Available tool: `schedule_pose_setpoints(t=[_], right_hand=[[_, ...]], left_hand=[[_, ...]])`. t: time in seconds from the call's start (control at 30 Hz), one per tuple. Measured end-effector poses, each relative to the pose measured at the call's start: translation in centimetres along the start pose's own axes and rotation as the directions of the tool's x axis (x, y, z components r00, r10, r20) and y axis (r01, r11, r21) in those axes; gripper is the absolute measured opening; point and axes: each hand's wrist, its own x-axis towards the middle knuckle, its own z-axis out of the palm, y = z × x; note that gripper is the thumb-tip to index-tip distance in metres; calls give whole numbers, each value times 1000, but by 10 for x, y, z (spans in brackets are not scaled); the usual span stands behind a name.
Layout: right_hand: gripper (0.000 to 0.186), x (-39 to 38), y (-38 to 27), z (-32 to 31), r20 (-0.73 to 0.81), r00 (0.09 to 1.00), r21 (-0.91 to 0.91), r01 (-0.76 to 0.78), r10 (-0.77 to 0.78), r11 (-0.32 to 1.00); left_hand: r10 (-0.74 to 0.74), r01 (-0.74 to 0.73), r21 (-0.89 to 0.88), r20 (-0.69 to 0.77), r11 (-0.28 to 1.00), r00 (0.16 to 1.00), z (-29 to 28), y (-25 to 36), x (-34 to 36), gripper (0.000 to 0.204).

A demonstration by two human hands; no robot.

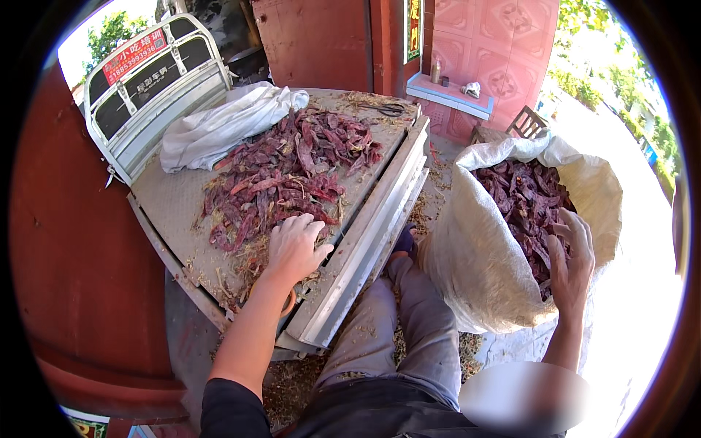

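My left hand (296, 250) reaches over the truck bed at the near edge of a heap of dried red chili peppers (299, 150). Its fingers bend loosely and the thumb stands apart; nothing shows in its grasp. Part of an orange ring-shaped handle (290, 302) peeks out beside the left wrist, the remainder hidden. On the right, my right hand (574, 259) is at the mouth of a big white woven sack (475, 248), fingers spread. Darker dried chili peppers (524, 208) fill the sack below those fingers, and I see none in the hand.
A crumpled white sack (226, 128) lies behind the heap, towards the truck's barred headboard (157, 80). Black scissors (389, 109) rest at the bed's far corner. A raised metal side edge (365, 241) runs between bed and legs. Beyond stand a tiled ledge (453, 96) and wooden chair (527, 123).
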Motion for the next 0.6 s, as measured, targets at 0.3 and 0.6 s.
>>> schedule_pose_setpoints(t=[0.3,0.6], right_hand=[[20,-35,-44,-4,65,971,175,216,-230,961],[19,-61,-86,72,355,885,564,55,-302,824]], left_hand=[[-191,191,-28,16,981,981,-1,-77,-27,16],[-367,253,-417,-220,873,904,-54,-69,-48,17]])
